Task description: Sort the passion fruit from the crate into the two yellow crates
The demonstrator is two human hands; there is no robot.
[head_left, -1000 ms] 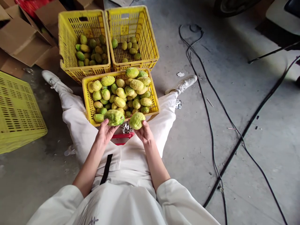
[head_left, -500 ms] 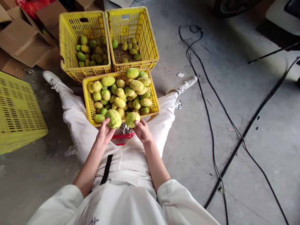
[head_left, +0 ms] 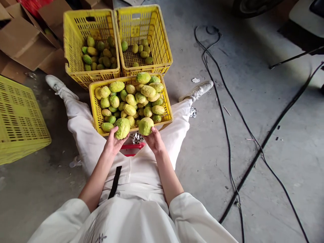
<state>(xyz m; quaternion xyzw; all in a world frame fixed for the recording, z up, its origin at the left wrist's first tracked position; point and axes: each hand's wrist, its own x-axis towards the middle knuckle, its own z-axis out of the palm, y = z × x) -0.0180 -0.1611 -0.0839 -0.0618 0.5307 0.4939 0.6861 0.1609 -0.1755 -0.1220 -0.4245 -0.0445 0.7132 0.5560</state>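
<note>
My left hand (head_left: 112, 142) is closed around a large bumpy yellow-green fruit (head_left: 123, 128), citron-like in look, with the thumb on its left side. In my right hand (head_left: 155, 140) sits a second, smaller yellow-green fruit (head_left: 146, 126), gripped at its lower right. Both fruits are held side by side, apart from each other, over the near edge of a shallow yellow crate (head_left: 169, 107). That crate is heaped with similar fruits (head_left: 129, 109), some yellow and some green. Fingers under the held fruits are partly hidden.
Two deeper yellow crates, left (head_left: 73, 44) and right (head_left: 162, 37), stand behind with fruit at the bottom. Another yellow crate (head_left: 22, 114) is at the left, near cardboard boxes (head_left: 22, 40). Black cables (head_left: 263, 145) cross the floor at right. My legs (head_left: 83, 135) flank the shallow crate.
The fruit in my right hand has turned and moved slightly right and up. The fruit in my left hand has also turned a little. Both stay held.
</note>
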